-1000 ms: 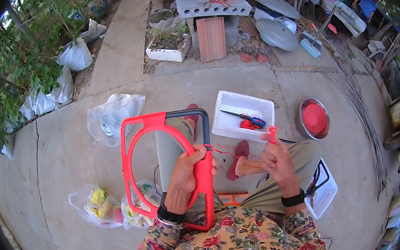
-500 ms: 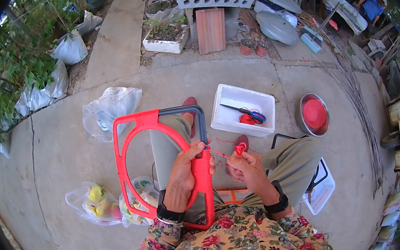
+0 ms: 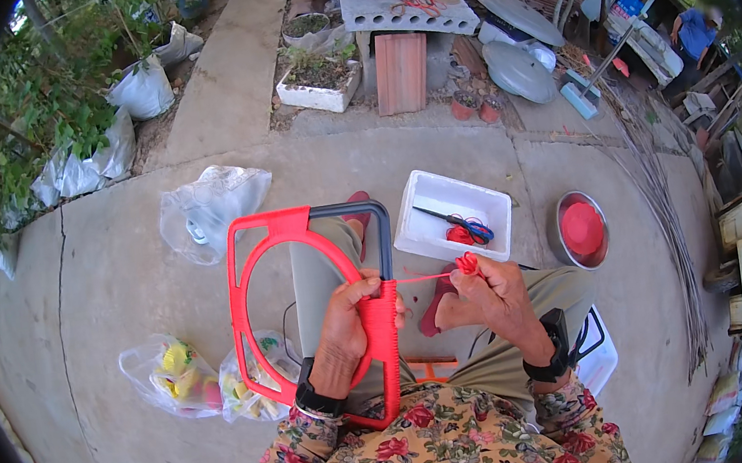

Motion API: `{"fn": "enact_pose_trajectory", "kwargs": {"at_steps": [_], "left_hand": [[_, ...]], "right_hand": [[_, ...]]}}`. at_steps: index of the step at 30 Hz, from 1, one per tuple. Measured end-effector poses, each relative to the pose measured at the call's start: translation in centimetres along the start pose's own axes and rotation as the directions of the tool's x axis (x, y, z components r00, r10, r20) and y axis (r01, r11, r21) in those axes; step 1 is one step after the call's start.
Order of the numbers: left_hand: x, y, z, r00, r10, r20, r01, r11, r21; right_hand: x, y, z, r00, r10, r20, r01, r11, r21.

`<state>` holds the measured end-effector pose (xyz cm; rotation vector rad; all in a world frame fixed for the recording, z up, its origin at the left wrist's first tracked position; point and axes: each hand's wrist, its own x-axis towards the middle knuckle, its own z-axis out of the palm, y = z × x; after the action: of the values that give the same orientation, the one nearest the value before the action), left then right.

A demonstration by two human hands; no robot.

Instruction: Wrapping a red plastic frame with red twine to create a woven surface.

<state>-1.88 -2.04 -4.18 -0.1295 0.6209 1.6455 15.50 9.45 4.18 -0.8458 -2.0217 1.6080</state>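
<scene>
A red rounded frame [image 3: 258, 272] rests upright on my lap, its right bar partly grey at the top and wound with red cord lower down. My left hand [image 3: 347, 326] grips that wound right bar. My right hand [image 3: 486, 296] pinches a small bundle of red cord [image 3: 467, 263] just right of the frame. A taut red strand [image 3: 422, 278] runs from the bundle to the bar. Both wrists wear dark watches.
A white box [image 3: 451, 215] with scissors and red cord lies ahead on the concrete. A metal bowl [image 3: 581, 229] with a red lid sits to its right. Clear plastic bags [image 3: 204, 216] lie left, and bags [image 3: 173, 377] with yellow items sit near my left knee.
My right hand pulled in from the far right toward the frame, then drew the red cord bundle out slightly right, tightening the strand. My left hand kept its grip on the bar.
</scene>
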Motion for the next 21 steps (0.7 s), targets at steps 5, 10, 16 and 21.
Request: {"fn": "enact_pose_trajectory", "kwargs": {"at_steps": [5, 10, 16, 21], "left_hand": [[-0.3, 0.0, 0.2, 1.000, -0.002, 0.016, 0.000, 0.997, 0.073], [-0.2, 0.2, 0.8, 1.000, -0.006, -0.010, 0.007, 0.996, 0.086], [-0.8, -1.6, 1.6, 0.869, 0.459, -0.183, -0.348, 0.831, 0.433], [-2.3, -1.8, 3.9, 0.358, 0.859, 0.367, -0.389, -0.221, 0.894]], "right_hand": [[0.5, -2.0, 0.4, 0.990, -0.081, 0.115, 0.096, 0.986, -0.135], [0.5, -1.8, 2.8, 0.907, -0.388, 0.163, 0.421, 0.856, -0.299], [1.9, -3.1, 2.2, 0.910, -0.358, 0.211, 0.401, 0.888, -0.224], [2.2, -2.7, 2.0, 0.874, -0.403, 0.272, 0.466, 0.854, -0.233]]}}
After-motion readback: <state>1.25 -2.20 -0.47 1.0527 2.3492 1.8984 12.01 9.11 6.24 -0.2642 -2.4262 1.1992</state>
